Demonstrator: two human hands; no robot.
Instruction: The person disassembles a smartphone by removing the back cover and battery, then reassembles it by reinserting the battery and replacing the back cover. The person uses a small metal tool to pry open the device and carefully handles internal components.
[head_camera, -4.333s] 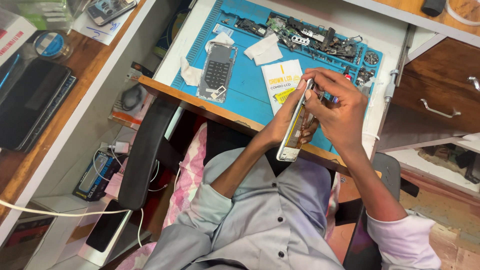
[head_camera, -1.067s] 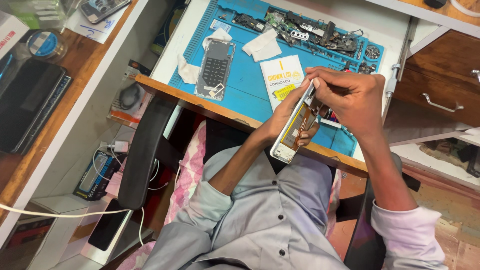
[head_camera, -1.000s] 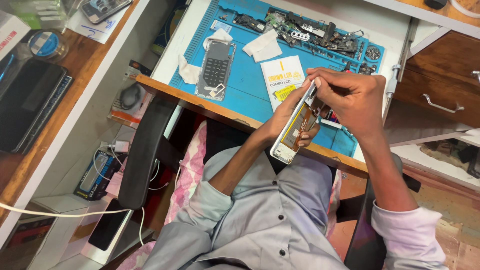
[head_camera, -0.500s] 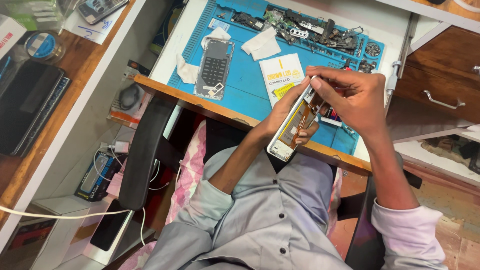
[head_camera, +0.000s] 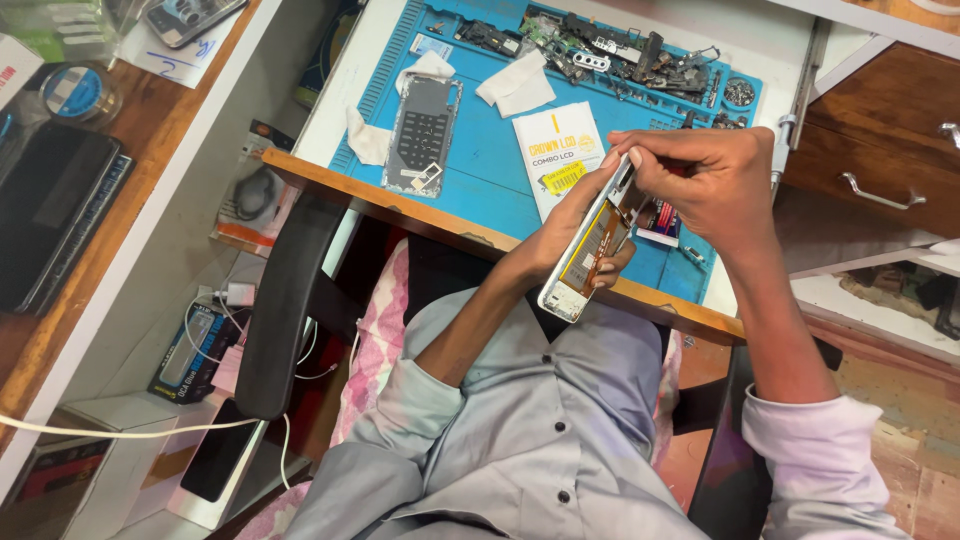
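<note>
An opened phone (head_camera: 588, 246) with its back off is held over the desk edge, its gold insides showing. My left hand (head_camera: 558, 226) grips it from behind and below. My right hand (head_camera: 712, 178) is curled over the phone's top end, fingertips pinched at its upper edge; whether they hold a small tool is hidden. On the blue work mat (head_camera: 490, 160) lie a detached grey phone cover (head_camera: 424, 134), a white parts packet (head_camera: 556, 150) and white tissue pieces (head_camera: 516, 86).
Loose phone parts and screws (head_camera: 620, 56) line the mat's far edge. A wooden drawer (head_camera: 880, 170) stands at right. At left are a black chair armrest (head_camera: 286, 300), a dark tablet (head_camera: 50, 210), a tape roll (head_camera: 76, 92) and cables near boxes (head_camera: 190, 350).
The phone has tilted and dropped slightly toward me. My right hand has stayed over its top end, fingers shifting a little.
</note>
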